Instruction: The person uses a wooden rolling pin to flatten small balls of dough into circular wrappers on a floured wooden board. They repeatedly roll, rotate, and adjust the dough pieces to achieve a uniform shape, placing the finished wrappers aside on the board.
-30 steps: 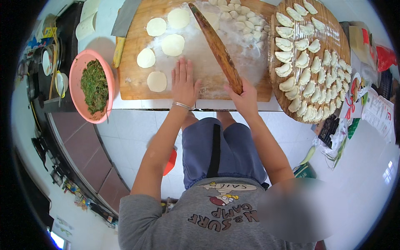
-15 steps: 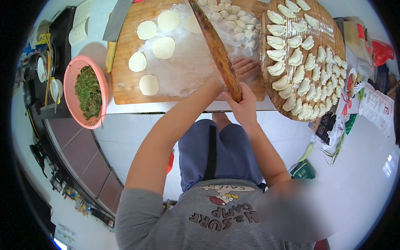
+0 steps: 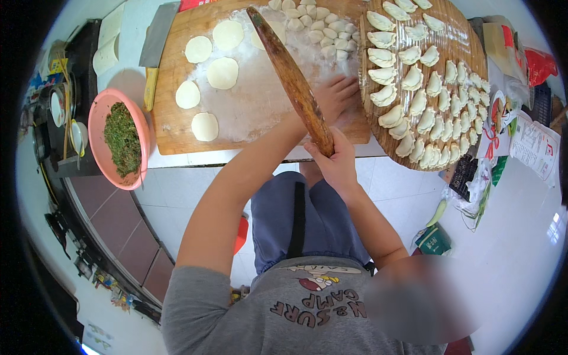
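A long wooden rolling pin [image 3: 289, 77] slants over the floured board, its lower end in my right hand [image 3: 339, 158], whose fingers are closed around it at the board's near edge. My left hand [image 3: 336, 96] reaches across behind the pin with its fingers stretched out, low over the board's right side beside the round tray; whether it presses something there I cannot make out. Several flat dough rounds [image 3: 222, 73] lie on the left of the wooden cutting board [image 3: 171, 130], one partly hidden behind the pin. Small pieces of dough [image 3: 330, 29] are heaped at the far right.
Several folded dumplings [image 3: 412, 81] cover a round wooden tray [image 3: 378, 127] on the right. A pink bowl [image 3: 97, 127] of chopped green filling [image 3: 123, 139] stands at the left. Beside it a cleaver [image 3: 158, 38] lies on the board's left edge, its yellow handle towards me.
The whole view has shifted slightly, so the board and tray sit a little further left. My right hand keeps its grip on the rolling pin, and my left hand stays by the tray.
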Tool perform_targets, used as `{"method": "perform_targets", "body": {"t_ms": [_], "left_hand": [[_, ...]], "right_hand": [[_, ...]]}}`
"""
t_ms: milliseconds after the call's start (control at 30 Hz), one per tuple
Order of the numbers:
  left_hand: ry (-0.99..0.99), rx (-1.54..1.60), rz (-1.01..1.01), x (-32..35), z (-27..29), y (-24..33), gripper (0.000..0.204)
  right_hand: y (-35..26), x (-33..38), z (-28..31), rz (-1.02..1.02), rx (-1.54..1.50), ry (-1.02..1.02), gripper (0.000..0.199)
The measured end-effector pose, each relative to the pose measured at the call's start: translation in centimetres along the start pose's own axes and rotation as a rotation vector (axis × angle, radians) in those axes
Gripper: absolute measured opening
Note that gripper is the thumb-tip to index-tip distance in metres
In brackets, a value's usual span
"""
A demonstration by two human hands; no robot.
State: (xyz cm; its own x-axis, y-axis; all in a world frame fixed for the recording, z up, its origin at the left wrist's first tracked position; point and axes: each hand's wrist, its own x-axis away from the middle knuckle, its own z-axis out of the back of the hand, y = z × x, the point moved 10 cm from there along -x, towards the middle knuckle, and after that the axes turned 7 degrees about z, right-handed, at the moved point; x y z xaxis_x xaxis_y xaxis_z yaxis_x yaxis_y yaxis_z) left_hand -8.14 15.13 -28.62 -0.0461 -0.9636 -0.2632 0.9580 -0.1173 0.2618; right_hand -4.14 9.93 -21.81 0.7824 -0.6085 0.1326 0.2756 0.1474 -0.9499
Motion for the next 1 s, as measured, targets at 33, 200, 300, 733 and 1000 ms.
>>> {"method": "perform_targets", "body": {"t_ms": [33, 200, 300, 733, 1000], "left_hand": [[-0.052, 0.016, 0.041, -0.8, -0.8, -1.1, 0.046], [-0.085, 0.089, 0.105, -2.7, 0.2, -3.3, 0.049], [-0.033, 0.189, 0.053, 2.0, 1.3, -2.0, 0.054], [0.138, 0.108, 0.829, 11.7, 6.4, -7.2, 0.062], [0.029, 0.202, 0.875, 9.9, 5.2, -6.1, 0.062]], "right_hand": [[-0.4, -0.2, 0.0, 0.026, 0.006, 0.009, 0.023], [-0.2, -0.2, 0.3, 0.049, 0.039, 0.022, 0.025], [0.0, -0.5, 0.6, 0.013, 0.041, -0.004, 0.026], [2.4, -3.1, 3.3, 0.133, 0.278, 0.125, 0.023], [2.5, -3.6, 2.3, 0.158, 0.406, 0.101, 0.027]]}}
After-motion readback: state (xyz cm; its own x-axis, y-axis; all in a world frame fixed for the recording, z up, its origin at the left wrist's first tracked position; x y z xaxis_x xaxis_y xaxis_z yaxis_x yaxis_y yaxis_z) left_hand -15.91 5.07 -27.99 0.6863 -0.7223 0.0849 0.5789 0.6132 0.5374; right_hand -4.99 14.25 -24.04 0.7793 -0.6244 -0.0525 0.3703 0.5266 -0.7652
